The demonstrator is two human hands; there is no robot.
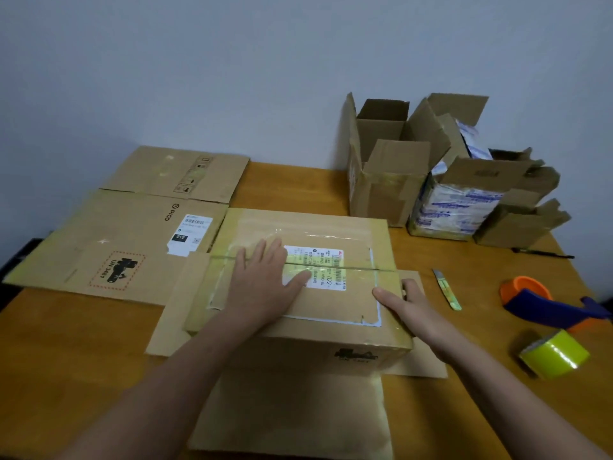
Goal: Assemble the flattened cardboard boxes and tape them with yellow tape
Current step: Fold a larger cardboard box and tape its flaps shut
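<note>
A cardboard box point(335, 313) stands in front of me on the table, its two top flaps folded shut and meeting along a middle seam under a white shipping label. My left hand point(265, 280) presses flat on the top with straight fingers. At the box's right edge my right hand point(406, 302) grips the side, thumb on top, fingers down the side wall. The box's lower flaps lie spread flat on the table. A roll of yellow tape point(555, 355) lies at the right. Two flattened boxes point(116, 240) lie at the left.
An orange and blue tape dispenser point(547, 303) and a small utility knife point(446, 288) lie right of the box. A black pen point(544, 254) sits further back. Several assembled open boxes point(388, 167) stand at the back right. The wooden table point(66, 343) meets a grey wall.
</note>
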